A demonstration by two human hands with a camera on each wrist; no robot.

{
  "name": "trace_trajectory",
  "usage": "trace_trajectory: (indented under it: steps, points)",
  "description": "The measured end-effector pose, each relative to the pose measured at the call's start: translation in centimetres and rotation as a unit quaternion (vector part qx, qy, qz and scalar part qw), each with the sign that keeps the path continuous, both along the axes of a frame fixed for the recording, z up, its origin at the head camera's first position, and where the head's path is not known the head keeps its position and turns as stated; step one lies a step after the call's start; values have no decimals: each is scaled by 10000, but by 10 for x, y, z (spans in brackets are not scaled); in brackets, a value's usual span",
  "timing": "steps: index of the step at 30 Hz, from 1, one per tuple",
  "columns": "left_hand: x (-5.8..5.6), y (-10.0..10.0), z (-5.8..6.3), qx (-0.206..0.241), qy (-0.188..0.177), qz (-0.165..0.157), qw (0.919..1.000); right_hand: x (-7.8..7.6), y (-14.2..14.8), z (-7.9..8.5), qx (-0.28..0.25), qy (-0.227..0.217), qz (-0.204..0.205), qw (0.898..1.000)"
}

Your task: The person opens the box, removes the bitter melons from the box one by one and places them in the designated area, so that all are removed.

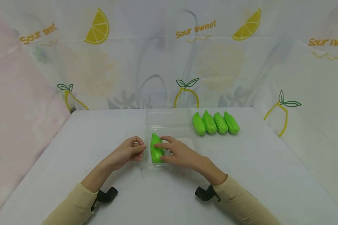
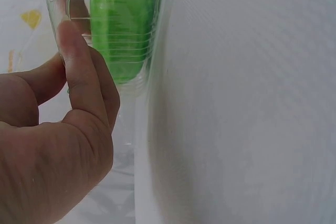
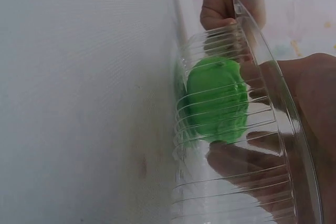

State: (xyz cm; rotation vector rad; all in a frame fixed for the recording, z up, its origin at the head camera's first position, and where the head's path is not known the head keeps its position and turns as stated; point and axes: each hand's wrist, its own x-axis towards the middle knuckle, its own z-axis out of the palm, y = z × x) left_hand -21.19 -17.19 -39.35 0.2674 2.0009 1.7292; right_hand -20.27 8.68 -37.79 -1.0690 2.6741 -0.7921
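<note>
A clear plastic clamshell box (image 1: 169,165) lies unfolded on the table, its lid (image 1: 168,118) toward the back. One plump green fruit (image 1: 156,153), pointed at the far end, lies lengthwise in the left part of its base. My left hand (image 1: 131,150) pinches the box's left rim between thumb and fingers; the left wrist view shows this grip (image 2: 79,87) close up. Reaching into the box from the right, my right hand (image 1: 183,153) touches the fruit with spread fingers. Through the ribbed wall in the right wrist view, fingertips (image 3: 218,153) show against the fruit's side.
Several matching green fruits (image 1: 215,123) stand in a row at the back right, beside the lid. A white cloth covers the table (image 1: 270,175). Behind it hangs a lemon-printed curtain (image 1: 129,62). Black curved pieces (image 1: 108,195) sit at both wrists.
</note>
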Motion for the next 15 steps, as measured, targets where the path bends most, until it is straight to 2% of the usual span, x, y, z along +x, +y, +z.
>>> trace_trajectory:
  steps: [8, 15]
  points:
    - [-1, 1, 0, -51, -18, 33, 10000, 0, -1, -1, -23, -56, 124, 9999]
    - [-1, 0, 1, -49, 6, -6, 10000, 1, -1, 0, -194, -227, -37, 9995]
